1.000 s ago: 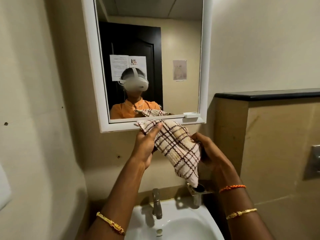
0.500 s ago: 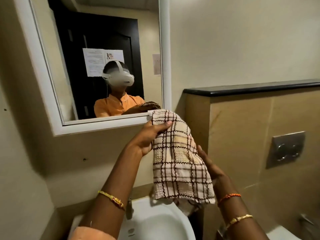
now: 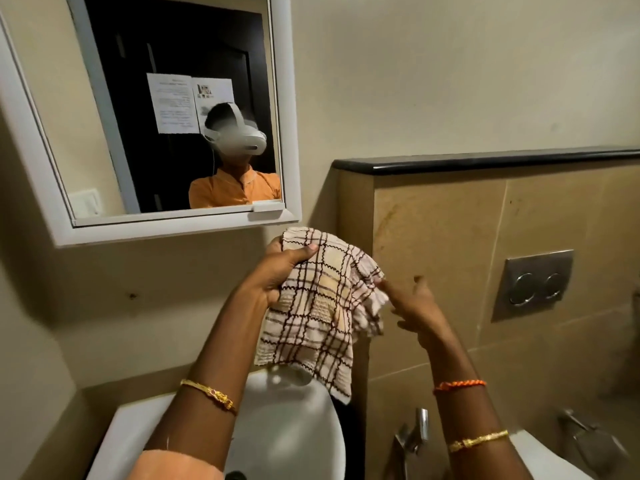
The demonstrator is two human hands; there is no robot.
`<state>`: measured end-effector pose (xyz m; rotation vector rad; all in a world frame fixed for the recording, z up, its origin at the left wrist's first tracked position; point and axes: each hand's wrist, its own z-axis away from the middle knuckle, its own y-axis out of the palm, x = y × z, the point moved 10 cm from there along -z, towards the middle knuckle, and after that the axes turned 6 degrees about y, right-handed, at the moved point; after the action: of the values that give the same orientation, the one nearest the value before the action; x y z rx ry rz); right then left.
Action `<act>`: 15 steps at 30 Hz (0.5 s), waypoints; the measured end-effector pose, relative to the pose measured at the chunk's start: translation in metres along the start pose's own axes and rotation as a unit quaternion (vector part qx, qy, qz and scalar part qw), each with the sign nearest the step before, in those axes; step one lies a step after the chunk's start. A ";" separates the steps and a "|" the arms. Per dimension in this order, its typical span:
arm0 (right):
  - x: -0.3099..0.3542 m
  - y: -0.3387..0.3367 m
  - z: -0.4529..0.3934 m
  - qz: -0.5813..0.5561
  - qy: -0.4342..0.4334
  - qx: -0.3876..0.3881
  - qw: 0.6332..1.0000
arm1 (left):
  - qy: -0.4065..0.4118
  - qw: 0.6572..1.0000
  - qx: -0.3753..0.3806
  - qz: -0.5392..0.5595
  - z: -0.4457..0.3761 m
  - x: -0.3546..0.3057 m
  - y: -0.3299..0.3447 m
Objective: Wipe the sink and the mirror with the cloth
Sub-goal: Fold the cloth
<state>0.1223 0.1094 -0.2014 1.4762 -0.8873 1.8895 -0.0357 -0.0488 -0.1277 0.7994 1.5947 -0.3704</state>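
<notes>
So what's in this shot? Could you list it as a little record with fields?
place: bathroom, head view
cloth: checked, hanging above the sink, touching neither sink nor mirror
left hand: grips the cloth's top
right hand: fingers at the cloth's right edge; grip unclear
sink: white, below the cloth
mirror: white frame, upper left
flush plate: on the tiled wall, right

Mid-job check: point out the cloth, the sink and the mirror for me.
cloth [image 3: 318, 306], head view, middle of the checked fabric.
sink [image 3: 294, 434], head view, bare white basin right of the left arm.
mirror [image 3: 52, 161], head view, white frame on its left side.
</notes>
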 end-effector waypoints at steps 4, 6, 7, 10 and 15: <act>0.017 0.005 0.037 -0.005 -0.107 0.003 0.994 | -0.008 1.000 0.002 0.028 0.009 0.008 0.015; 0.008 0.049 0.048 -0.008 -0.063 0.188 0.980 | -0.021 0.999 0.031 0.033 0.015 0.013 0.026; 0.005 0.062 0.052 -0.030 -0.036 0.247 0.968 | -0.027 0.998 0.044 0.032 0.018 0.014 0.031; 0.003 0.072 0.052 -0.118 0.018 0.333 0.935 | -0.008 1.000 0.030 0.002 0.023 0.013 0.035; 0.021 0.058 0.041 -0.147 0.014 0.356 0.923 | -0.007 0.999 -0.021 -0.042 0.030 0.039 0.005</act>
<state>0.0969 0.0425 -0.1833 1.8448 0.0867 2.0834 -0.0101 -0.0538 -0.1699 0.6978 1.6208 -0.4019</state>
